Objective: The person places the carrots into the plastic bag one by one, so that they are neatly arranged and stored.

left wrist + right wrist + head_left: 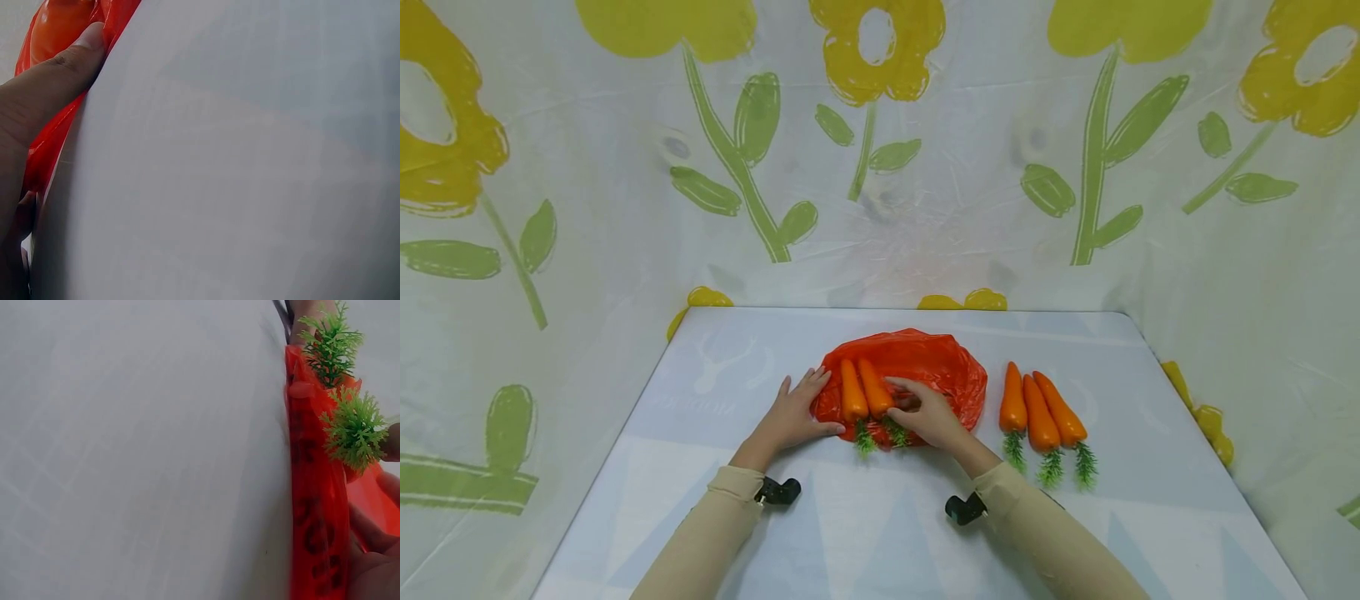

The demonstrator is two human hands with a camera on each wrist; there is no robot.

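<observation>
A red plastic bag (917, 346) lies spread on the table, with two orange carrots (853, 390) with green tops side by side on its left part. My left hand (792, 417) rests at the bag's left edge, fingers extended; in the left wrist view its thumb (69, 65) lies against the red plastic. From the right, my right hand (931, 414) holds the right-hand carrot (874, 388) of the pair near its leafy end, thumb and forefinger curved against it. Green leaves (356, 431) beside the fingers show in the right wrist view, where the carrot's body is mostly hidden.
Three more carrots (1041, 417) with green tops lie close together on the table right of the bag. The pale table (865, 533) meets a flower-printed curtain (940, 208) at the back and sides. Dark wrist cameras (778, 491) sit on both sleeves.
</observation>
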